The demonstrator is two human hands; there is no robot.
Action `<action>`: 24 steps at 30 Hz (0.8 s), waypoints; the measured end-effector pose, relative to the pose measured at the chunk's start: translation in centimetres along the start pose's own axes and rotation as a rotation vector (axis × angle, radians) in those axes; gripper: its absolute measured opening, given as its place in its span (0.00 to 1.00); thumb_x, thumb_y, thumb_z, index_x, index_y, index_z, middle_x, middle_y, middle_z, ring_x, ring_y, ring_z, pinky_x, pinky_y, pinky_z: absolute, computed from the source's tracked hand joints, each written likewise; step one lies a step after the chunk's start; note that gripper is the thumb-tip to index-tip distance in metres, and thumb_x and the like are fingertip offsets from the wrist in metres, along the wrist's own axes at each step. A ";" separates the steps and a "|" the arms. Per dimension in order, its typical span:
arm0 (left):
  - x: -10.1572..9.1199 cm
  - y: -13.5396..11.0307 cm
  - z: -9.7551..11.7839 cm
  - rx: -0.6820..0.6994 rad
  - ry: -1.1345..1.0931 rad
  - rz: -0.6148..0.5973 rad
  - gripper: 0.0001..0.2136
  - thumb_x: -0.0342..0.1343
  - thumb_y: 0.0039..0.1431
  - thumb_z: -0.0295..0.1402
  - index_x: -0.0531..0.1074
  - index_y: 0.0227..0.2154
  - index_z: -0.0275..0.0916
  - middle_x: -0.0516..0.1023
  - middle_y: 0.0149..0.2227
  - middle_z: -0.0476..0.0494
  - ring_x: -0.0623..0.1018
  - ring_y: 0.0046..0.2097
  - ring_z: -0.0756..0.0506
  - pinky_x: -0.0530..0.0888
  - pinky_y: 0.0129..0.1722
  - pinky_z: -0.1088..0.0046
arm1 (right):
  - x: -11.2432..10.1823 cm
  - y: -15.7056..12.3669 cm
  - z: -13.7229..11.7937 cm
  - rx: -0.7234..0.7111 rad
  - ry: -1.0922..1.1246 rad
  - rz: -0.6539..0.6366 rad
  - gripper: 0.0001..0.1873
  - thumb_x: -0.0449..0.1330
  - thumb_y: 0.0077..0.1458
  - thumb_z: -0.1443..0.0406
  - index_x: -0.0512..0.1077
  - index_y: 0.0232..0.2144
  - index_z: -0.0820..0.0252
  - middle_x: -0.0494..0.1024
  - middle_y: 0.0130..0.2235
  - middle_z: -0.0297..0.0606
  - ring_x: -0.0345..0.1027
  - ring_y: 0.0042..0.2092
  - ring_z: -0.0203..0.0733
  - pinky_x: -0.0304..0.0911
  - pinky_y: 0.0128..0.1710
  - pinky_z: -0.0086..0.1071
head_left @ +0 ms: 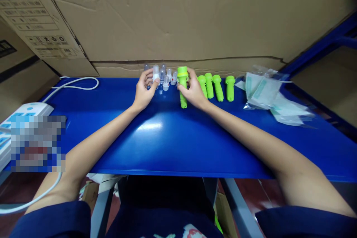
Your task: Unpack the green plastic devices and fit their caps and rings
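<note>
My right hand [194, 91] is wrapped round a green plastic tube [182, 86] that stands upright on the blue table [167, 137]. My left hand [144, 91] pinches a small clear and white cap piece [155, 74] at the edge of a cluster of several similar clear pieces [166, 79]. Just right of my right hand, several more green tubes [217, 87] lie in a row near the table's back edge.
A pile of clear plastic bags [267, 96] lies at the back right. A white power strip [19, 119] and its white cable [78, 83] sit at the left. Cardboard boxes [178, 18] close off the back. A blue rail [320, 44] runs along the right.
</note>
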State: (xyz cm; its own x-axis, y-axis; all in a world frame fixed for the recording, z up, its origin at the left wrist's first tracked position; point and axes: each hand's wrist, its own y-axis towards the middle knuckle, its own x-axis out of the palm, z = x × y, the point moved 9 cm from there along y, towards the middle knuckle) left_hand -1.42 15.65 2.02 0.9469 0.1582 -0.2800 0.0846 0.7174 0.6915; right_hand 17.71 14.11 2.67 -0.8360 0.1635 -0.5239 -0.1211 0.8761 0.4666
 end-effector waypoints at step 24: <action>0.0 -2.0 -3.0 -0.267 -0.347 0.116 0.32 0.61 0.54 0.59 0.57 0.52 0.46 0.78 0.34 0.48 0.81 0.39 0.46 0.75 0.36 0.72 | 2.8 -2.4 2.9 0.162 0.424 -0.095 0.34 0.59 0.53 0.55 0.52 0.58 0.56 0.75 0.30 0.33 0.71 0.30 0.42 0.68 0.30 0.36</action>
State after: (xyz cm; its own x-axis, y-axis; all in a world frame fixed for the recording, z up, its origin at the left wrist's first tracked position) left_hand -2.51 16.21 -1.38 0.9972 0.0437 0.0603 -0.0679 0.8654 0.4965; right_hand 17.16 13.79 -1.95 -0.9745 -0.0911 -0.2053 -0.1505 0.9434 0.2957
